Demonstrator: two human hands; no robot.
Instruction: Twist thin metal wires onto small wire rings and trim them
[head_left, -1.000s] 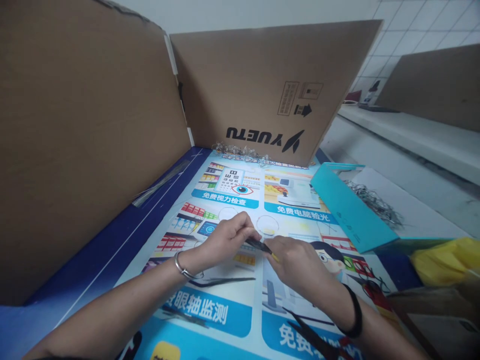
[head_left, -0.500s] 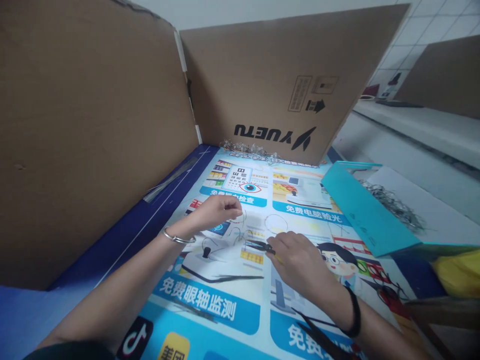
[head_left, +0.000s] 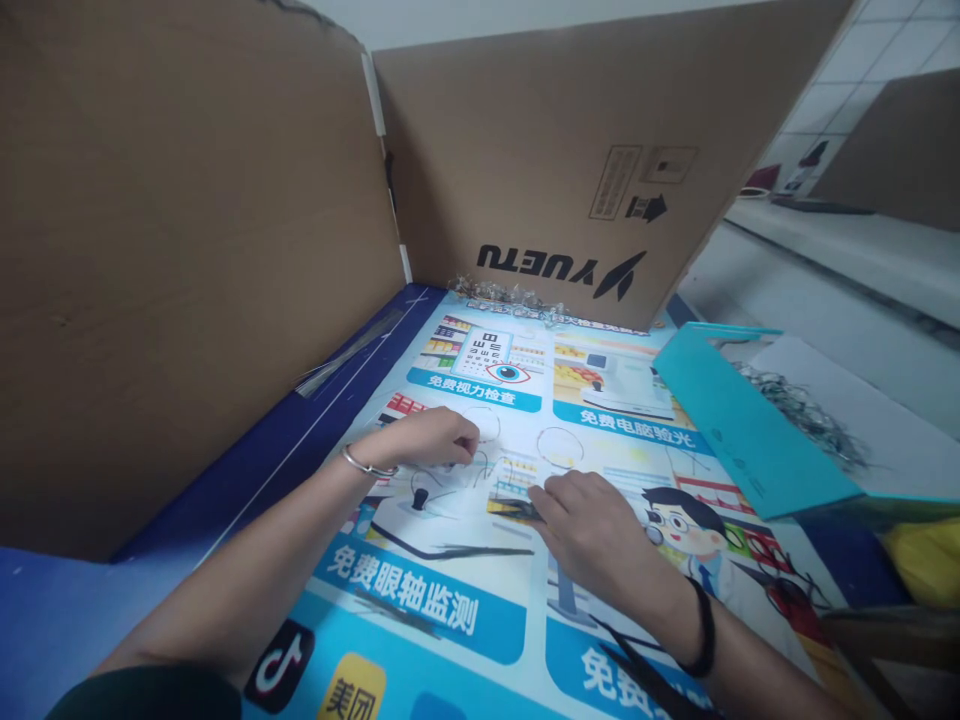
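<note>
My right hand (head_left: pixel 592 525) is closed around a pair of pliers (head_left: pixel 514 508), whose narrow jaws point left over the printed sheet. My left hand (head_left: pixel 442 437) is pinched shut to the left of them; whatever its fingers hold is too thin to make out. Fine wire pieces (head_left: pixel 484 468) lie just below and right of the left fingers. A thin wire ring (head_left: pixel 559 448) rests above my right hand. Nearer me lie a bundle of dark straight wires (head_left: pixel 480 551) and a second bundle (head_left: pixel 397 612). A dark tool with long pointed blades (head_left: pixel 637 668) sits under my right forearm.
Cardboard panels stand at the left (head_left: pixel 195 280) and back (head_left: pixel 600 120). Clear tangled bits (head_left: pixel 510 293) line the back panel's foot. A turquoise folder (head_left: pixel 750 430) at right holds a wire heap (head_left: pixel 806 415). Flat strips (head_left: pixel 349 352) lie left, a yellow thing (head_left: pixel 926 560) right.
My left hand has moved slightly down and turned, its fingers now curled lower. The pliers have dropped a little and tilted closer to the sheet. The camera view has shifted slightly.
</note>
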